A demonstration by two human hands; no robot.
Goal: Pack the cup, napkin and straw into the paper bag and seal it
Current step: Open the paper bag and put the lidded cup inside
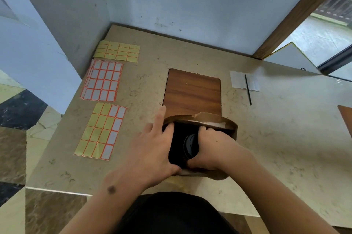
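A brown paper bag (pixel 215 119) stands open on the table right in front of me. Inside its dark mouth sits the black cup (pixel 188 146), seen from above by its lid. My left hand (pixel 152 150) grips the bag's left rim, with fingers curled into the opening and the index finger stretched out along the outside. My right hand (pixel 211 148) reaches into the bag on the right side and holds the cup. The white napkin (pixel 238 80) lies flat at the far right of the table, and the thin black straw (pixel 248 89) rests partly across it.
Three sheets of stickers lie at the left: a yellow one (pixel 118 51), a white and orange one (pixel 102 80), and a mixed one (pixel 101 131). A wooden board (pixel 192 91) lies behind the bag. Walls close off the back and the left.
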